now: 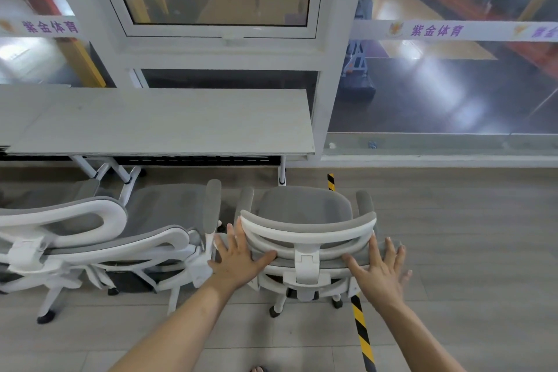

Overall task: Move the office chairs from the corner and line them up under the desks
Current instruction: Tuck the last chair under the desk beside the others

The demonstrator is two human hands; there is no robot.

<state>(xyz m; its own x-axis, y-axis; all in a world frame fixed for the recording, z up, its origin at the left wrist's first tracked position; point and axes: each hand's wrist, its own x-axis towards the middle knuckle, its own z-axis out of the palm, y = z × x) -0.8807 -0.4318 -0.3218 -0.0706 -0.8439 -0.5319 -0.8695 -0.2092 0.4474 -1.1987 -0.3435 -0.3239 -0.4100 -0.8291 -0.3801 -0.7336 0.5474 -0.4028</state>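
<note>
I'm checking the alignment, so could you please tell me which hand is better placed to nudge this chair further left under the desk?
The right hand, probably. It rests flat on the right end of the chair's backrest, so pushing there would send it left toward the desk. The left hand is on the side it must move toward.

grey-white chairs (305,238), yellow-black striped tape (362,332)

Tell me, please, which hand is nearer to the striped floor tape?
Right. The right hand rests on the chair back above the tape; the left hand rests on the back's far side.
</note>
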